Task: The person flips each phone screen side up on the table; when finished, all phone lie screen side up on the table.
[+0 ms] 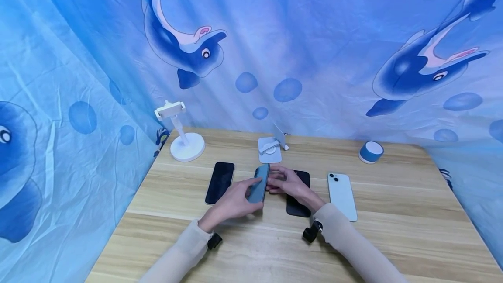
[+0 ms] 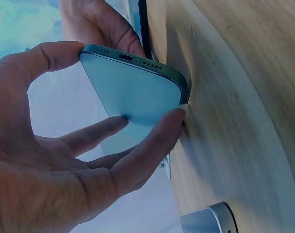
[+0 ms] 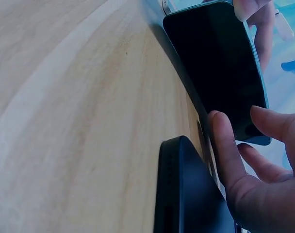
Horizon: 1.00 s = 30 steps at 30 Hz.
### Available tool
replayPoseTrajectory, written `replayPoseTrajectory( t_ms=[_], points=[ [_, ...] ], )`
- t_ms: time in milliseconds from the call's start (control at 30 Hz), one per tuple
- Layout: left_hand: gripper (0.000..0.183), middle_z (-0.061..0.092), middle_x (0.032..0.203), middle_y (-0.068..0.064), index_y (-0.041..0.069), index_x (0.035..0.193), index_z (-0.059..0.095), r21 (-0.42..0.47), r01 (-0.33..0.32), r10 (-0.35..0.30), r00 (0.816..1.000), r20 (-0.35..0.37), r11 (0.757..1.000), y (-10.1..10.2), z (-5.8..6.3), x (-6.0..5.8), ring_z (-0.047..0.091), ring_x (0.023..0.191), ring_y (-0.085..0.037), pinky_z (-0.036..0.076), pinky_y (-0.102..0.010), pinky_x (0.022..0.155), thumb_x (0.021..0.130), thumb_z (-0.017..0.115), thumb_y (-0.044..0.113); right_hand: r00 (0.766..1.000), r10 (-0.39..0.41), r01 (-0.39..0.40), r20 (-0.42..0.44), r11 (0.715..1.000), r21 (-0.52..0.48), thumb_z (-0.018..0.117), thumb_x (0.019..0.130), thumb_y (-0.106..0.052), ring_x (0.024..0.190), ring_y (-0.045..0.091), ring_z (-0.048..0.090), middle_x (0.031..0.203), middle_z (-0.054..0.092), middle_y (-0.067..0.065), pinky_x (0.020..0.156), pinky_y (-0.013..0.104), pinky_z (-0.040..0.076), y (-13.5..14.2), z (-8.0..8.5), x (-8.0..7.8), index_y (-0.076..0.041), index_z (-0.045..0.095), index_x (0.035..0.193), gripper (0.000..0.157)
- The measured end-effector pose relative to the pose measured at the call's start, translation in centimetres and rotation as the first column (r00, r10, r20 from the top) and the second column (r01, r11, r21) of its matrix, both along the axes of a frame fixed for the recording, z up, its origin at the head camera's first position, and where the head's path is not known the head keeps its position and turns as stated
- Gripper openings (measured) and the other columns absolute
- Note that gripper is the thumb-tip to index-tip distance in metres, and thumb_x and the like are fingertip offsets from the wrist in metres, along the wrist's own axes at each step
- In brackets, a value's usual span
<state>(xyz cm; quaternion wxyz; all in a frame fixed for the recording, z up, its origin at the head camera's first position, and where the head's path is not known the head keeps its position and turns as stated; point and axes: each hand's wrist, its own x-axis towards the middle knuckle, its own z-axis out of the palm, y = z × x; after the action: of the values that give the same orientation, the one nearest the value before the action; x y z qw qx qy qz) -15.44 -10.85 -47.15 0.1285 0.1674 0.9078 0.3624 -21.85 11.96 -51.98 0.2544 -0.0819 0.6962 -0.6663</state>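
Note:
A blue-green smartphone (image 1: 257, 192) is held tilted above the table's middle, its back toward the left. My left hand (image 1: 235, 201) grips it near the charging-port end, with fingertips on the edges and one against the back. From the other side, my right hand (image 1: 290, 183) holds the far end; in the right wrist view its fingertips lie by the edges of the dark screen (image 3: 213, 58). Beneath the right hand lies a black smartphone (image 1: 297, 208), partly hidden. Left of the left hand lies another dark-screened smartphone (image 1: 221, 181).
A white phone (image 1: 342, 198) lies face down at the right. A white stand with a clamp (image 1: 187, 146) is at the back left, a small folding stand (image 1: 270, 155) back centre, and a blue-and-white cylinder (image 1: 370, 152) back right. Dolphin-print curtain (image 1: 314, 56) surrounds the wooden table (image 1: 408, 230).

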Motion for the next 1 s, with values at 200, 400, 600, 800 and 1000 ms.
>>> replayPoseTrajectory(
  t_ms=[200,400,600,800,1000],
  points=[
    [0.07,0.074,0.125,-0.012,0.016,0.153,0.053,0.098,0.007,-0.009,1.0,0.024,0.995,-0.3,0.0,0.02,0.074,0.107,-0.02,0.059,-0.035,0.086,0.088,0.076,0.029,1.0,-0.001,0.001,-0.001,1.0,0.0,0.062,0.104,-0.011,0.107,0.025,0.075,0.136,0.064,0.026,0.093,0.038,0.061,-0.12,0.07,0.09,-0.007,0.048,0.152,0.05],
    [0.066,0.074,0.127,-0.015,0.017,0.151,0.055,0.169,0.015,-0.017,1.0,0.012,0.986,-0.47,-0.17,-0.09,0.076,0.107,-0.025,0.061,-0.041,0.088,0.089,0.076,0.024,1.0,-0.014,0.014,-0.001,1.0,0.008,0.063,0.104,-0.011,0.108,0.026,0.074,0.133,0.065,0.023,0.093,0.038,0.061,-0.29,0.25,0.18,-0.007,0.048,0.152,0.051],
    [0.066,0.075,0.124,-0.009,0.019,0.151,0.054,0.208,-0.013,0.012,1.0,0.003,0.978,-0.51,-0.01,-0.02,0.077,0.099,-0.017,0.061,-0.034,0.084,0.088,0.073,0.016,1.0,-0.027,0.028,-0.007,1.0,0.012,0.066,0.102,-0.012,0.107,0.027,0.075,0.128,0.066,0.021,0.089,0.037,0.062,-0.62,0.41,0.33,-0.007,0.048,0.152,0.054],
    [0.068,0.075,0.124,-0.011,0.016,0.151,0.055,0.229,-0.036,0.04,0.999,-0.01,0.973,-0.43,-0.28,-0.14,0.077,0.094,-0.016,0.059,-0.025,0.074,0.085,0.071,0.008,0.999,-0.033,0.033,-0.02,0.999,0.043,0.07,0.1,-0.017,0.105,0.026,0.076,0.126,0.067,0.021,0.086,0.035,0.063,-0.66,0.33,0.46,-0.009,0.047,0.154,0.058],
    [0.066,0.073,0.125,-0.015,0.013,0.148,0.057,0.259,-0.069,0.072,0.997,-0.004,0.963,-0.45,-0.4,-0.08,0.077,0.093,-0.019,0.058,-0.024,0.07,0.084,0.07,0.005,0.999,-0.03,0.032,-0.03,0.997,0.07,0.074,0.098,-0.021,0.103,0.025,0.076,0.124,0.068,0.021,0.087,0.036,0.063,-0.7,0.14,0.49,-0.011,0.047,0.154,0.063]
  ],
)
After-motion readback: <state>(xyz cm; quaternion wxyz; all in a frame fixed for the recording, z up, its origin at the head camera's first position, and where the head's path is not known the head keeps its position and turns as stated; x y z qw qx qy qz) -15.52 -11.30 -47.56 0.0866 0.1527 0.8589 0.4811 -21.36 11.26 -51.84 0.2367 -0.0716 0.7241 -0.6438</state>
